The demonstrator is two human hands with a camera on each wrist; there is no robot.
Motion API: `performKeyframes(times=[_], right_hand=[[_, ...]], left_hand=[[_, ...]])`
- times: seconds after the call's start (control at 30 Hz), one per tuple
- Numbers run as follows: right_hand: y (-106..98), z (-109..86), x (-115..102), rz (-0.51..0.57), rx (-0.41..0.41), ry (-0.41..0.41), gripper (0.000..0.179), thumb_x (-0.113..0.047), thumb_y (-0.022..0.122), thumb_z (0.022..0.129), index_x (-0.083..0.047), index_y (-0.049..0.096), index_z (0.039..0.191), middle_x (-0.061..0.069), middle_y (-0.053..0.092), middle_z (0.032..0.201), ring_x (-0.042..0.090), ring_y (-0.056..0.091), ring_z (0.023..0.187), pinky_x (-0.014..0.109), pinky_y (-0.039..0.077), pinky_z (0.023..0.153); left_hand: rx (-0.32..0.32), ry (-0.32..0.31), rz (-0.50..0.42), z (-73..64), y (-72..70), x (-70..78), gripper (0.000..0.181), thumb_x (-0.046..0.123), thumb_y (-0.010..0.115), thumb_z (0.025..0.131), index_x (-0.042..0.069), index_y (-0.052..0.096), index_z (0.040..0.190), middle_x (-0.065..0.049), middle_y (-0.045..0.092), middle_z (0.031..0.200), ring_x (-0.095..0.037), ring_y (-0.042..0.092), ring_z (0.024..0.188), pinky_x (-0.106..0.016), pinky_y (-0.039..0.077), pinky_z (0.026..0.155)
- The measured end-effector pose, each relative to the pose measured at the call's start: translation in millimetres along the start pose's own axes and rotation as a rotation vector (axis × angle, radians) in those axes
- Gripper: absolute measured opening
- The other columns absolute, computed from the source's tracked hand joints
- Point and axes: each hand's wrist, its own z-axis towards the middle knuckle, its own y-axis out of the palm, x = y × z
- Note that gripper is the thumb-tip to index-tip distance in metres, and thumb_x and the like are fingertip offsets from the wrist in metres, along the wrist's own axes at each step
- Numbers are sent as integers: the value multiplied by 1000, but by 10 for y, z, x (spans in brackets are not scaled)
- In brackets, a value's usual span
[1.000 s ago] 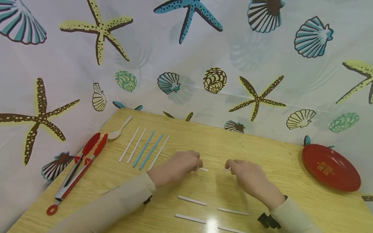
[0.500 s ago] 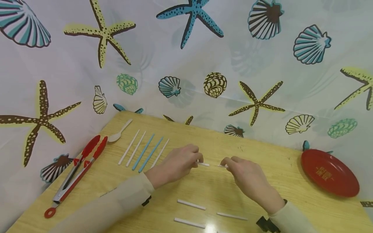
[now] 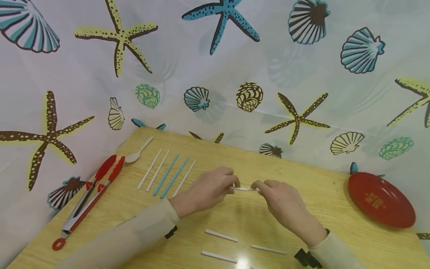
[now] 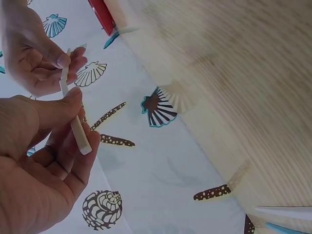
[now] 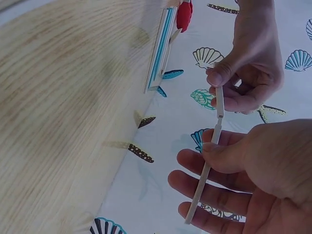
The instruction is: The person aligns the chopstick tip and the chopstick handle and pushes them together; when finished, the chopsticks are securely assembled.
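Observation:
My left hand [image 3: 213, 188] pinches a thicker white chopstick half [image 5: 220, 103] between thumb and fingers above the table. Facing it, my right hand [image 3: 285, 203] pinches a slimmer white chopstick half [image 5: 200, 187], whose tail lies across the spread fingers. The two halves point at each other nearly in line. Their ends are right at one another in the right wrist view, where a narrow tip shows on the slimmer half. Nearer me lie more loose white halves, a thicker one [image 3: 221, 235], another thicker one [image 3: 219, 257] and a slim one [image 3: 268, 249].
Full-length chopsticks lie side by side at left, some white [image 3: 149, 169], some blue [image 3: 166, 175]. Beyond them are a white spoon [image 3: 134, 157] and red-tipped tongs [image 3: 90, 198]. A red oval plate [image 3: 381, 200] stands at right. A shell-print cloth [image 3: 228, 67] hangs behind the wooden table [image 3: 228, 153].
Both hands have come closer together, and the gap between the facing ends of the two chopstick halves has nearly vanished. The loose halves on the table lie as before.

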Motion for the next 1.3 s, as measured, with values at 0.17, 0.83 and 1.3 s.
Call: performKeyframes(times=[0.17,0.83,1.3], right_hand=[[-16,1,2,2,17,-10,26,-2,75,86,-17,66,106,-3,60,73,11,47,51,21,36,41],[-23,-18,61,109,198,-196,32,15,77,74,0,70,100,5,66,77,14,58,61,24,50,51],[28,-64,27,108,221,-226,30,14,76,74,1,70,100,5,65,76,13,56,60,21,48,51]], left_hand=[[15,-12,8,18,-5,29,12,8,76,88,13,73,98,3,57,88,-10,54,78,-18,47,60],[201,183,61,62,31,-6,16,-6,76,83,6,76,94,-1,50,80,-12,49,74,-15,45,65],[210,233,83,21,74,53,17,-10,76,81,4,75,91,-1,45,77,-11,44,71,-14,41,62]])
